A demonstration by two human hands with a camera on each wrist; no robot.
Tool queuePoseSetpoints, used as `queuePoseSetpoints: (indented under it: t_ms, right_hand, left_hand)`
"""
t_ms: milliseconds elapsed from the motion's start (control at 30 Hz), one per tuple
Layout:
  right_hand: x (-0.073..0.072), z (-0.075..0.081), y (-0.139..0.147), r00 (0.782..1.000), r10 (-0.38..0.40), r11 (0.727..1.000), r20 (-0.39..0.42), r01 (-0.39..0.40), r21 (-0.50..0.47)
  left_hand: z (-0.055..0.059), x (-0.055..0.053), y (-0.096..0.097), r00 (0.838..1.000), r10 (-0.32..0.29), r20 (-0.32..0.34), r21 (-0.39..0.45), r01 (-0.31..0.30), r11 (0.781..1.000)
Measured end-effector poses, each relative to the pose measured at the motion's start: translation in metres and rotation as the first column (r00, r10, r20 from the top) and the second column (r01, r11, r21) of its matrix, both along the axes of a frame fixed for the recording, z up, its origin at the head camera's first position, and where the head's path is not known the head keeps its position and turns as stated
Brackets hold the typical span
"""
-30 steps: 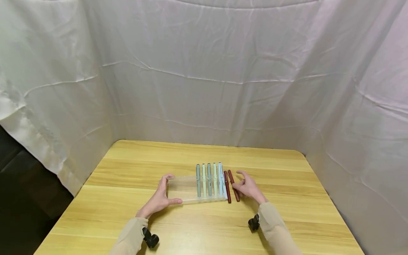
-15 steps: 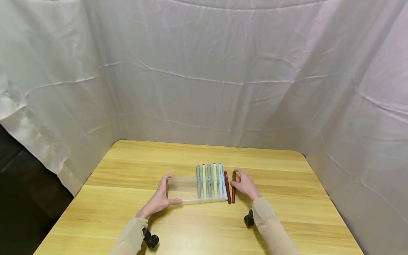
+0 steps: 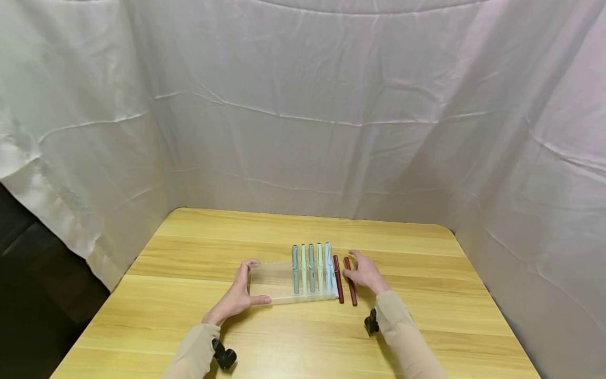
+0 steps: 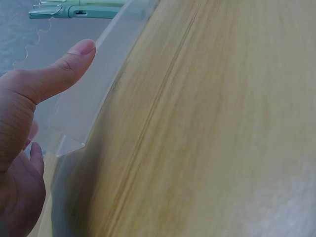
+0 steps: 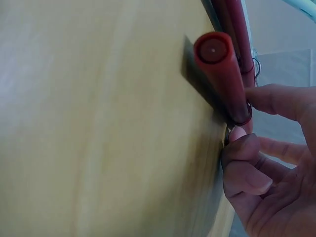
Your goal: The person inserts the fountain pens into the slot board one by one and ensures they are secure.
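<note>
A clear plastic pen rack (image 3: 272, 280) with a notched edge lies on the table. My left hand (image 3: 235, 296) grips its left end, thumb (image 4: 66, 71) along the near edge and fingers at the far edge. Across the rack's right half lie several pens: grey-green (image 3: 295, 271), pale green (image 3: 304, 271) and light blue (image 3: 327, 266). One dark red pen (image 3: 338, 281) lies slanted beside the rack's right end. To its right, my right hand (image 3: 366, 273) pinches a second dark red pen (image 5: 222, 79) between thumb and fingers; its near end points toward the wrist camera.
The wooden table (image 3: 284, 342) extends around the rack on all sides. Pale curtains (image 3: 303, 158) hang behind and at both sides. A dark surface (image 3: 38, 284) shows at the far left. Each wrist carries a small black camera (image 3: 224, 355).
My right hand has shifted slightly left and taken hold of the outer red pen. That pen straightened, then tilted again, its near end swinging right. My left hand and the rack stay put.
</note>
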State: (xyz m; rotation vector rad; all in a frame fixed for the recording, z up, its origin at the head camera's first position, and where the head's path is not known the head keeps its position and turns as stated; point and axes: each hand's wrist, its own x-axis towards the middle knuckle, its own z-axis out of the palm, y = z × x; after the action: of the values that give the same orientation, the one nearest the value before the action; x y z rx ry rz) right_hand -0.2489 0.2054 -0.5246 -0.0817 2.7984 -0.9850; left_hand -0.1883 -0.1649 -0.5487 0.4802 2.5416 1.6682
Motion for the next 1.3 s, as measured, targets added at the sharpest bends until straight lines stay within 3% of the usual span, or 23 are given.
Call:
queuePoseSetpoints:
  t_ms: [500, 1300]
  right_hand:
    - [-0.001, -0.001, -0.001, 0.999, -0.002, 1.000, -0.047, 0.003, 0.023]
    - [0.010, 0.003, -0.003, 0.987, -0.080, 0.986, -0.137, 0.058, -0.159]
  left_hand:
    - [0.001, 0.001, 0.000, 1.000, -0.004, -0.001, -0.007, 0.004, 1.000]
    - [0.001, 0.001, 0.000, 1.000, -0.001, 0.003, -0.021, 0.001, 1.000]
